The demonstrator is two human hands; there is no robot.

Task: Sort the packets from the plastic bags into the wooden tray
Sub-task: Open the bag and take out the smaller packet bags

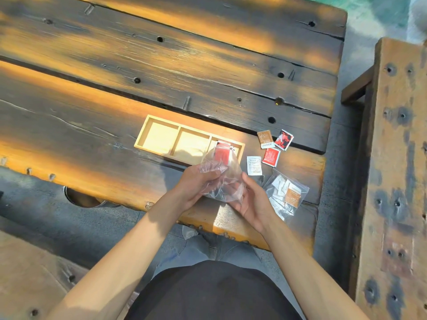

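While both hands meet over the near edge of the wooden table [115,93], they share one clear plastic bag [223,179]: the left hand [196,185] has its fingers curled into the crumpled film from the left, and the right hand [250,200] cups and grips it from the right and below. Its upper part rises in front of the wooden tray [161,120] and veils the tray's right-hand compartment, where a red packet [221,153] shows through the film; whether that packet lies in the compartment or inside the bag cannot be told. The tray's middle and left compartments show only bare wood. Toward the table's right edge, loose packets lie flat just beyond the tray's right end: a brown packet [263,139], a red-and-black packet [284,139] beside it, a second red packet [270,156] nearer, and a white packet [254,165] nearest the hands. A second plastic bag [285,196] rests at the near right corner, just beside the right hand, holding white packets and a brown one. A wooden bench [392,181] stands off the table's right side, and another bench [27,273] sits at the near left. A round metal rim [85,200] peeks out under the near edge on the left.
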